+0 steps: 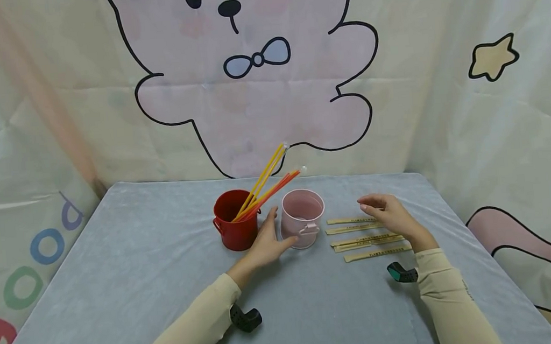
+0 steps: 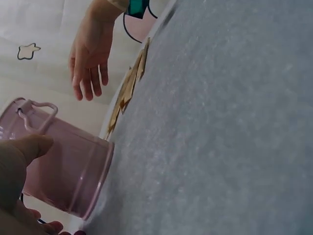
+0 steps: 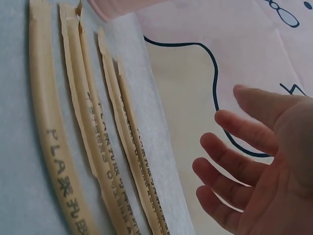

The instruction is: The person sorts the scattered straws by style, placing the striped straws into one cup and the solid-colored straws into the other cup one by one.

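Note:
My left hand (image 1: 266, 244) is at the near left side of a small pink metal bucket (image 1: 302, 213), thumb against its front by the handle loop and fingers along its left side. In the left wrist view the thumb lies on the bucket's wall (image 2: 68, 156), and fingertips show past its far side. Several paper-wrapped straws (image 1: 368, 240) lie in rows right of the bucket, with printed lettering visible in the right wrist view. Above their far end hovers my right hand (image 1: 394, 214), fingers relaxed and slightly bent, holding nothing.
Left of the pink bucket stands a red bucket (image 1: 239, 234) with yellow and orange sticks (image 1: 269, 186) leaning out to the right. A pale blue cloth (image 1: 165, 256) covers the table, and a printed curtain (image 1: 82, 128) hangs behind it.

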`<state>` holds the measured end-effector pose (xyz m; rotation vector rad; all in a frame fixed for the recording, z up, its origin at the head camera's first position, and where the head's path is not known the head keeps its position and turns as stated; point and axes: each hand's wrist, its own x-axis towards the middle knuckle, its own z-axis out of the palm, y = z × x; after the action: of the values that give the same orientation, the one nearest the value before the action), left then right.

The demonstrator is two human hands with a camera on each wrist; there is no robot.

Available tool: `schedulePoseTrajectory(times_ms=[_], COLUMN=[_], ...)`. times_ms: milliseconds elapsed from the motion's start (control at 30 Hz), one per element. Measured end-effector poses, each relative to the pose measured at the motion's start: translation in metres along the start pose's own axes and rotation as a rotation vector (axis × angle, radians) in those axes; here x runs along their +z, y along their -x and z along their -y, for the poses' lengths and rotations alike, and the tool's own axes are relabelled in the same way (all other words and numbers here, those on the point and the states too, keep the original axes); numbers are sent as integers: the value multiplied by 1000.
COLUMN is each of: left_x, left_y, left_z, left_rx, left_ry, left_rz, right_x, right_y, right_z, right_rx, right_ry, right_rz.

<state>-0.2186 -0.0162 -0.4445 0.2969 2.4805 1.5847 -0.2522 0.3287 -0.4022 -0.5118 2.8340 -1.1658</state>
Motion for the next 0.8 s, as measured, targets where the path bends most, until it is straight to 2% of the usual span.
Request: schedulePoseTrajectory(times_ms=[167,333,567,800], left_x=[3,4,3,2], left_y=[-7,-10,-10,-8], left_z=[5,11,14,14], left_rx=[-10,1,20,37], left_ry=[30,55,65,38], left_rz=[-1,40,75,80], right_x=[1,2,5,7], right_y=[-1,-2,-2,-4], right_z=[-5,-10,-13,-20], right_rx=[-28,-80,-4,-28], right_ry=[21,77,156,139], right_rz=[15,7,59,88])
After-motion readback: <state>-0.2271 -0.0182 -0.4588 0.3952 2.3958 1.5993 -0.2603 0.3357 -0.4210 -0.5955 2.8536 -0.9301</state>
